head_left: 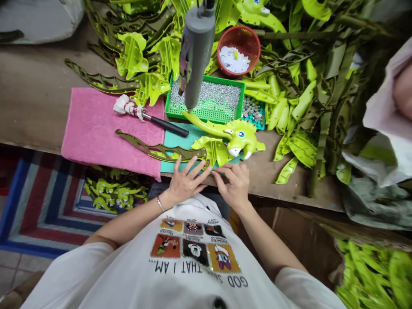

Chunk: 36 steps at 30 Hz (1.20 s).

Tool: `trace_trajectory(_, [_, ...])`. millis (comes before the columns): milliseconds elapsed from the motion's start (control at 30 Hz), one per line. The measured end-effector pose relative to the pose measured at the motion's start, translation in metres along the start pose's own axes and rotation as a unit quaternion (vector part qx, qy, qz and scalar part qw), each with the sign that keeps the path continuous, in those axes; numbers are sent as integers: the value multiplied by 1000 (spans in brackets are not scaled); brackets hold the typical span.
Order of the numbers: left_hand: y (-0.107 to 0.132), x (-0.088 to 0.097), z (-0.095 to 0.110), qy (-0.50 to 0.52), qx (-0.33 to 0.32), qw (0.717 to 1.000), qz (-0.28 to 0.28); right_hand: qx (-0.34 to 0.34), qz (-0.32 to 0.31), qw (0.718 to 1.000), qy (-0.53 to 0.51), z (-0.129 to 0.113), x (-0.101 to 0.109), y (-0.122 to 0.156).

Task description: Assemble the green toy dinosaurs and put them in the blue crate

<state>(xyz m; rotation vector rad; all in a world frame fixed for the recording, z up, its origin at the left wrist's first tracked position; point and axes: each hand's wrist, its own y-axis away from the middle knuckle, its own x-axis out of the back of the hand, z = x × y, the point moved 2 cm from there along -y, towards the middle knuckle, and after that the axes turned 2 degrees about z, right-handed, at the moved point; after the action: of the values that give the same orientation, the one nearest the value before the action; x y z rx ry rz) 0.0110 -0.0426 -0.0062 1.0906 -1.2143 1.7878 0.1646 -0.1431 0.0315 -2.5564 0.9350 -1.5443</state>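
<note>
My left hand (188,178) lies with its fingers spread at the near edge of the olive green slatted strip (154,150), which is joined to a lime green shell part (214,150). Beside it, my right hand (233,182) is closed, thumb and fingertips pinched together at the shell's near edge; whatever they hold is too small to make out. Just beyond rests a lime green plastic dinosaur head (240,135) with a blue eye and white horns. A teal mat (180,167) lies under these parts.
A grey electric screwdriver (198,56) hangs over a green tray (206,113) of small screws. A hammer (164,124) with a cloth-wrapped head lies on a pink towel (96,128). A red basket (240,38) holds white pieces. Lime and olive parts (302,103) pile up at right.
</note>
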Motion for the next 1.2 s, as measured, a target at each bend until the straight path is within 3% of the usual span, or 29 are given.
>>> trace_trajectory(200, [-1, 2, 0, 10, -7, 999, 38, -68, 11, 997, -16, -2, -9, -1])
trace_trajectory(333, [-3, 4, -1, 35, 11, 999, 23, -93, 4, 996, -13, -5, -8, -5])
trace_trajectory(867, [-9, 11, 0, 27, 4, 999, 37, -88, -21, 996, 6, -5, -7, -10])
trace_trajectory(1200, [-12, 13, 1, 57, 44, 997, -1, -101, -28, 995, -8, -3, -8, -10])
